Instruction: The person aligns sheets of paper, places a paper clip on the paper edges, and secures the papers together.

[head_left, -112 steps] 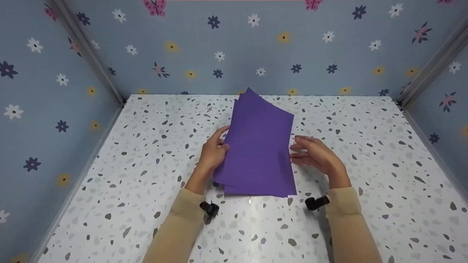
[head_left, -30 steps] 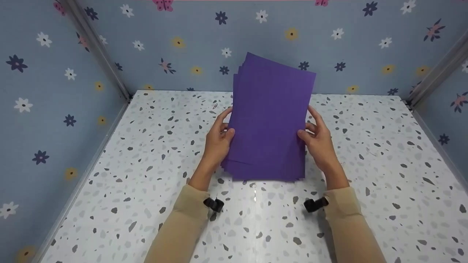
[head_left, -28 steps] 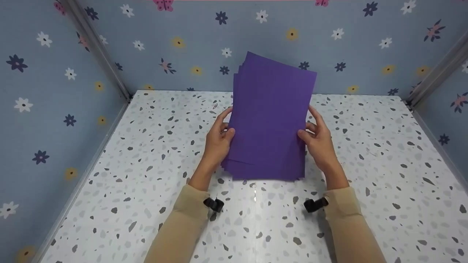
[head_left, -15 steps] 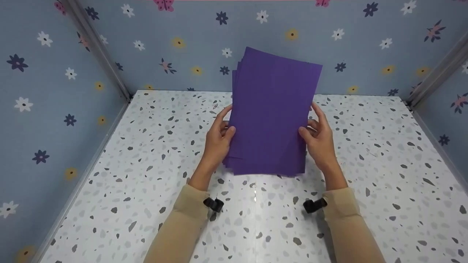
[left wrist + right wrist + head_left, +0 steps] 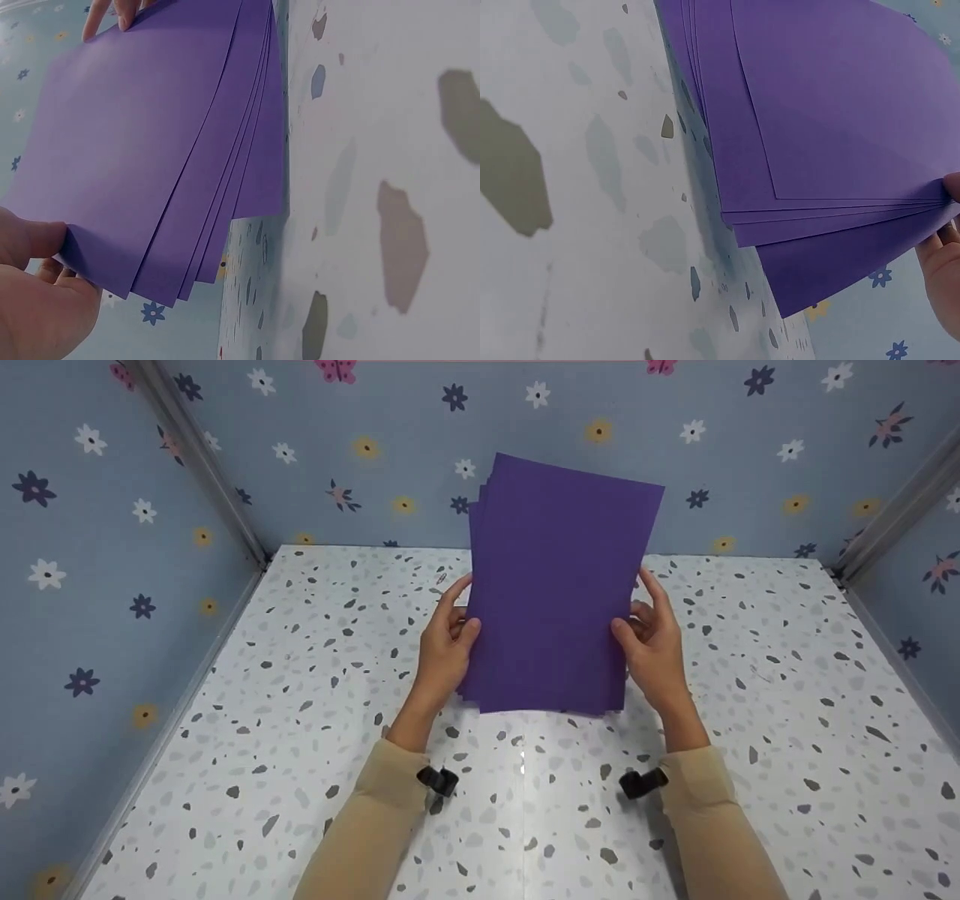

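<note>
Several sheets of purple paper (image 5: 555,585) form an uneven stack, tilted up toward me over the tabletop. My left hand (image 5: 446,649) grips the stack's left edge, thumb in front and fingers behind. On the opposite edge my right hand (image 5: 654,645) holds it the same way. Both wrist views show the lower edges of the purple sheets (image 5: 135,142) fanned out, with corners at different heights. In the right wrist view, the front sheet of the purple stack (image 5: 840,105) sits askew on the ones behind. Most fingers are hidden behind the paper.
The white speckled tabletop (image 5: 300,780) lies below the paper. A blue flowered panel (image 5: 300,405) rises along its back edge, and more panels stand at the left and right. Small black wrist cameras (image 5: 439,781) sit at the sleeve cuffs.
Since the earliest frame my right hand has taken hold of the stack's right edge. Both hands have raised the stack and tipped it more upright; it rose slightly further in the last second.
</note>
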Tool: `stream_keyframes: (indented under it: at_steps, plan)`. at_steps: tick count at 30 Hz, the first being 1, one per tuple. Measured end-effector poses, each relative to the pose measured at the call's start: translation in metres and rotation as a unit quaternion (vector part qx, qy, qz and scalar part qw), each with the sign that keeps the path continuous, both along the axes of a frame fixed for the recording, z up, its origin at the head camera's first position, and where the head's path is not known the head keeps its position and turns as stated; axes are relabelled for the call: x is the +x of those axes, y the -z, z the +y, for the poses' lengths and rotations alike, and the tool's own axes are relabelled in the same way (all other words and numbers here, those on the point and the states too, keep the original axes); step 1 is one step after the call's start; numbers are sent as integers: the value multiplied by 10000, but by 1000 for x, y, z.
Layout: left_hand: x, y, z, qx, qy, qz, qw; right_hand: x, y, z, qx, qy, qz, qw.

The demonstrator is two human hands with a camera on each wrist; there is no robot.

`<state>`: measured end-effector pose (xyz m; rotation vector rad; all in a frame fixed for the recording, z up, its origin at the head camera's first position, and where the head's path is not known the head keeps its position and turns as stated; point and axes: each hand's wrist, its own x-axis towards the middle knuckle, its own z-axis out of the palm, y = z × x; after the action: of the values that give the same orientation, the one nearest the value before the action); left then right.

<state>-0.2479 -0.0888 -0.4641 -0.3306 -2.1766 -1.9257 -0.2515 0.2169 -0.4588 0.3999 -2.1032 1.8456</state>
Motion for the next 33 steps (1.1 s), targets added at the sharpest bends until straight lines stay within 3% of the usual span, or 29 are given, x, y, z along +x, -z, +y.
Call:
stream_keyframes:
  at_steps: [14, 28, 33]
  plan:
    - [0, -1, -2, 85, -251, 194, 9995, 2, 0, -10, 107, 162, 522, 9984]
    - [-1, 0, 0, 172, -194, 534, 9982, 1, 2, -9, 245, 354, 1165, 9923]
    - [-1, 0, 0, 177, -314, 637, 9973, 1, 4, -11, 99, 306, 1255, 9916]
